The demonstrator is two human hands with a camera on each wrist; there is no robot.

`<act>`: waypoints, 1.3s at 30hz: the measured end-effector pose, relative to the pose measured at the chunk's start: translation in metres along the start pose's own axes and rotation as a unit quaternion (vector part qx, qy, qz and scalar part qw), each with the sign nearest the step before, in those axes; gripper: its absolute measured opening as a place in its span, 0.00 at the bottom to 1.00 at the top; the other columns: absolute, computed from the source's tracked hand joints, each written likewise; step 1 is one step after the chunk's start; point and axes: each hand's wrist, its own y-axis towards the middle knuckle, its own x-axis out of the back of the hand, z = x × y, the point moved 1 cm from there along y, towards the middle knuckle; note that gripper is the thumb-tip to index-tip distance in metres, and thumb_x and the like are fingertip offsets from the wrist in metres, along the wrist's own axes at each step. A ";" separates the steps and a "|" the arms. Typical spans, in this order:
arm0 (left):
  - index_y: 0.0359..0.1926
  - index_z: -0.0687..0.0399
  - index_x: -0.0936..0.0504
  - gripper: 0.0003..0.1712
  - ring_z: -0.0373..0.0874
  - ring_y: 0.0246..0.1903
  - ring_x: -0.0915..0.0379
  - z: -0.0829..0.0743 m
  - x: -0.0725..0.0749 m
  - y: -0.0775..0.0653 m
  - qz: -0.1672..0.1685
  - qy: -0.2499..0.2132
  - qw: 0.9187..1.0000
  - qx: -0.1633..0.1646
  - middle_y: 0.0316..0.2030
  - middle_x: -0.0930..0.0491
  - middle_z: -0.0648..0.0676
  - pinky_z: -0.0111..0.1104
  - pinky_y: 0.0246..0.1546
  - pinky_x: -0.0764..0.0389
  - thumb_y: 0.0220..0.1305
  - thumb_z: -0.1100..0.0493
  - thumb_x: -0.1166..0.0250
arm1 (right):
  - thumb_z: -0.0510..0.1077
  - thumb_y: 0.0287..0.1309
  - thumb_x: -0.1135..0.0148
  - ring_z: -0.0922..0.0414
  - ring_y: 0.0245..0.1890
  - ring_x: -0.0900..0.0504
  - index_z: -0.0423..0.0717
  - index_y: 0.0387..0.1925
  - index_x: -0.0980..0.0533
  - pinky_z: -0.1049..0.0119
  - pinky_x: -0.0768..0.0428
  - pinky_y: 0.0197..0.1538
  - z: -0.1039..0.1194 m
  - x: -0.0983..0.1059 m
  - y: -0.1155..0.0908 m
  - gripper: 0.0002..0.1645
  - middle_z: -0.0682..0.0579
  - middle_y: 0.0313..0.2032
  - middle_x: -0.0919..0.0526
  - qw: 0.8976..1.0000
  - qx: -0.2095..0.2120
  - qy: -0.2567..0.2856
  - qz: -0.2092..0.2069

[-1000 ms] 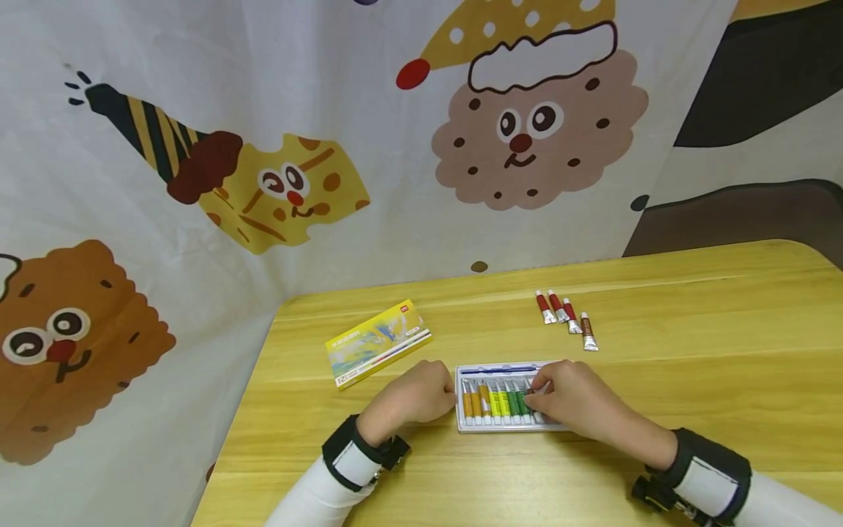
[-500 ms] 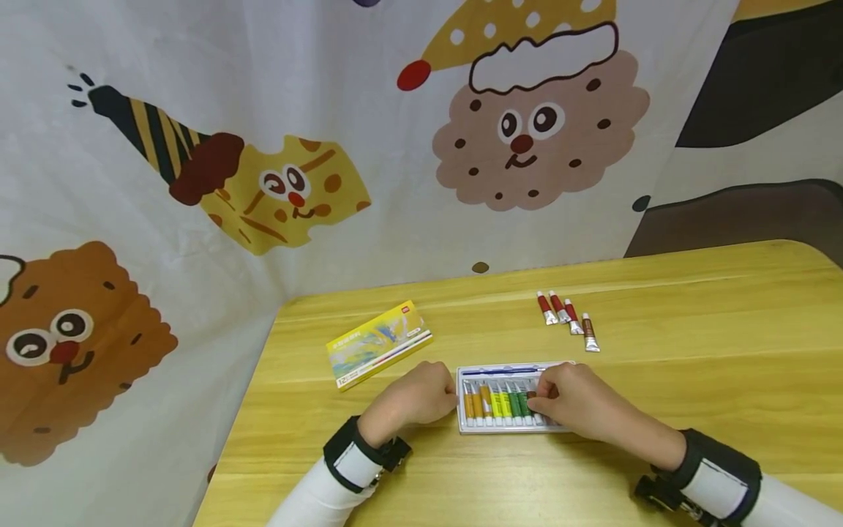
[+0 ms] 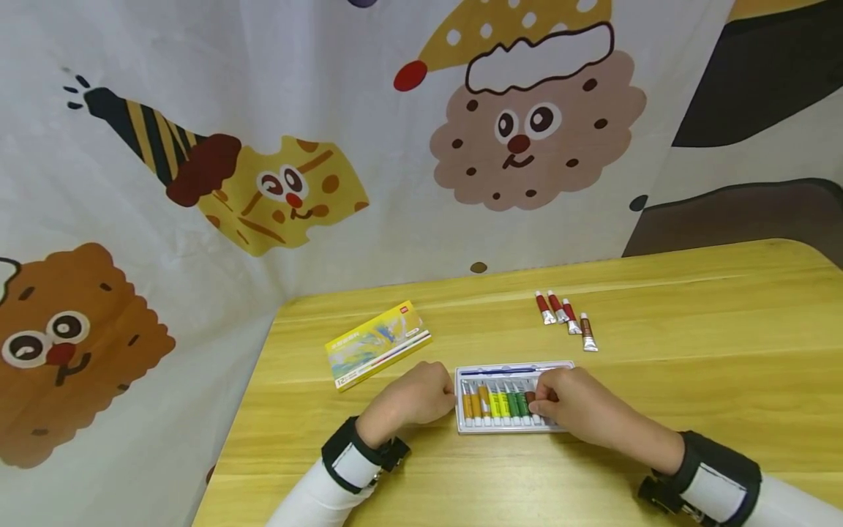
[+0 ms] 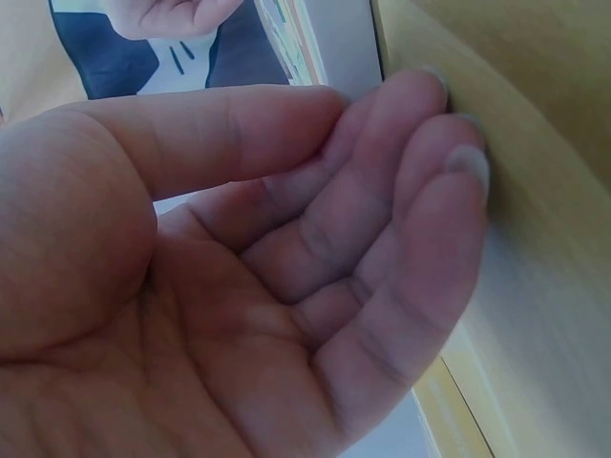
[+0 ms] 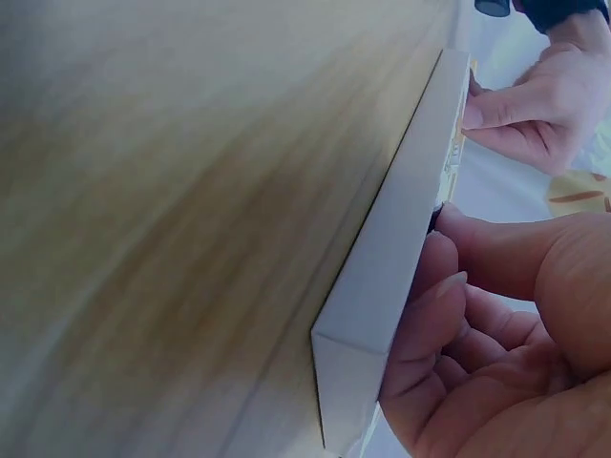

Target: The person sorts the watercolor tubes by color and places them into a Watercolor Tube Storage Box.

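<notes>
A white plastic tray point(image 3: 507, 430) lies on the table, holding a row of orange, yellow and green paint tubes point(image 3: 499, 404) with a blue-handled paintbrush point(image 3: 497, 372) along its far side. At its left end my left hand point(image 3: 416, 395) has curled fingers, with thumb and forefinger holding the tray's edge. My right hand point(image 3: 579, 404) reaches over the tray's right part. Its thumb and forefinger pinch a dark brown paint tube point(image 3: 530, 397) beside the green ones. That hand hides the tray's right end. In the right wrist view, only a dark bit of tube point(image 5: 435, 218) shows at the thumb tip.
Behind the tray to the right lie several loose tubes: red tubes point(image 3: 555, 307) in a cluster and a brown tube point(image 3: 588, 332) beside them. A yellow paint box point(image 3: 378, 344) sits at the back left. A printed cloth point(image 3: 395, 241) hangs behind the wooden table point(image 3: 711, 351).
My right hand has shifted slightly to the right and down over the tray, and more of the brown tube shows beside the green ones. My left hand stays in place.
</notes>
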 end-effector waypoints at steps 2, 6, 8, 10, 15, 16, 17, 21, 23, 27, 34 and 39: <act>0.16 0.54 0.20 0.23 0.36 0.11 0.43 0.000 0.000 0.000 0.000 0.001 1.000 0.001 0.11 0.40 0.43 0.28 0.14 0.44 0.72 0.60 0.36 | 0.37 0.63 0.27 0.62 0.22 0.31 0.50 0.23 0.24 0.70 0.32 0.24 0.001 0.000 0.000 0.16 0.59 0.23 0.26 1.000 0.000 -0.002 -0.002; 0.16 0.54 0.20 0.23 0.36 0.11 0.43 0.000 0.000 0.000 0.000 0.002 1.000 -0.001 0.11 0.40 0.43 0.28 0.14 0.44 0.72 0.60 0.36 | 0.37 0.62 0.26 0.62 0.22 0.31 0.50 0.23 0.24 0.70 0.33 0.24 0.002 -0.001 0.000 0.16 0.59 0.23 0.25 1.000 -0.002 -0.010 -0.006; 0.16 0.54 0.20 0.23 0.36 0.11 0.43 0.000 0.000 0.000 0.000 0.002 1.000 -0.002 0.10 0.40 0.43 0.28 0.14 0.44 0.72 0.60 0.36 | 0.36 0.61 0.26 0.62 0.22 0.31 0.50 0.23 0.24 0.70 0.33 0.24 0.001 -0.001 0.001 0.16 0.59 0.23 0.25 1.000 -0.005 -0.012 -0.005; 0.16 0.54 0.20 0.23 0.36 0.11 0.43 0.000 0.000 0.000 0.000 0.000 1.000 -0.001 0.10 0.40 0.43 0.28 0.14 0.44 0.72 0.60 0.36 | 0.36 0.61 0.26 0.61 0.23 0.31 0.50 0.23 0.24 0.70 0.33 0.24 0.001 -0.001 0.001 0.17 0.59 0.23 0.25 1.000 -0.006 -0.016 -0.005; 0.16 0.55 0.20 0.23 0.36 0.11 0.43 -0.001 0.001 0.000 0.002 -0.002 1.000 0.001 0.10 0.40 0.43 0.28 0.14 0.44 0.73 0.60 0.36 | 0.36 0.61 0.26 0.61 0.23 0.31 0.50 0.22 0.24 0.69 0.33 0.24 0.000 -0.002 0.001 0.17 0.59 0.23 0.25 1.000 0.001 -0.020 -0.008; 0.16 0.55 0.20 0.23 0.36 0.11 0.43 -0.001 0.001 0.000 0.003 -0.003 1.000 0.002 0.10 0.40 0.43 0.28 0.14 0.44 0.73 0.60 0.36 | 0.37 0.61 0.26 0.62 0.23 0.31 0.50 0.23 0.24 0.69 0.33 0.24 0.000 -0.002 0.001 0.17 0.59 0.23 0.25 1.000 0.002 -0.021 -0.009; 0.16 0.55 0.19 0.23 0.36 0.11 0.43 -0.001 0.001 -0.001 0.003 -0.003 1.000 0.002 0.10 0.40 0.43 0.28 0.14 0.44 0.73 0.60 0.36 | 0.37 0.61 0.26 0.62 0.23 0.31 0.50 0.23 0.24 0.69 0.33 0.24 0.000 -0.002 0.001 0.17 0.59 0.23 0.25 1.000 0.001 -0.022 -0.008; 0.17 0.55 0.19 0.23 0.36 0.12 0.43 -0.002 0.001 -0.001 0.004 -0.004 1.000 0.003 0.11 0.40 0.43 0.28 0.14 0.44 0.73 0.60 0.36 | 0.37 0.61 0.25 0.61 0.23 0.31 0.50 0.23 0.25 0.69 0.33 0.24 0.000 -0.002 0.001 0.17 0.59 0.24 0.25 1.000 -0.002 -0.022 -0.007; 0.17 0.55 0.19 0.23 0.36 0.12 0.42 -0.002 0.001 -0.001 0.004 -0.004 1.000 0.003 0.11 0.40 0.44 0.28 0.15 0.44 0.73 0.60 0.36 | 0.36 0.60 0.25 0.62 0.23 0.31 0.50 0.23 0.25 0.69 0.33 0.24 0.001 -0.002 0.000 0.17 0.59 0.24 0.25 1.000 -0.001 -0.021 -0.008; 0.17 0.55 0.19 0.23 0.36 0.12 0.42 -0.002 0.001 -0.001 0.004 -0.005 1.000 0.004 0.12 0.39 0.44 0.28 0.15 0.43 0.73 0.60 0.36 | 0.36 0.60 0.25 0.62 0.22 0.31 0.51 0.22 0.24 0.70 0.32 0.24 0.000 -0.002 0.000 0.17 0.59 0.23 0.25 1.000 0.007 -0.024 -0.011; 0.17 0.55 0.19 0.22 0.36 0.12 0.42 -0.002 0.001 -0.001 0.003 -0.005 1.000 0.001 0.12 0.39 0.44 0.28 0.15 0.43 0.73 0.60 0.36 | 0.37 0.61 0.26 0.62 0.22 0.31 0.51 0.22 0.24 0.70 0.33 0.24 0.000 -0.003 0.000 0.17 0.59 0.23 0.25 1.000 0.004 -0.021 -0.013; 0.17 0.55 0.19 0.23 0.36 0.12 0.43 -0.002 0.001 -0.001 0.002 -0.007 1.000 0.000 0.11 0.40 0.44 0.28 0.15 0.44 0.73 0.60 0.36 | 0.37 0.60 0.25 0.62 0.22 0.31 0.51 0.22 0.24 0.69 0.32 0.24 0.001 -0.002 0.000 0.17 0.60 0.23 0.25 1.000 0.005 -0.020 -0.018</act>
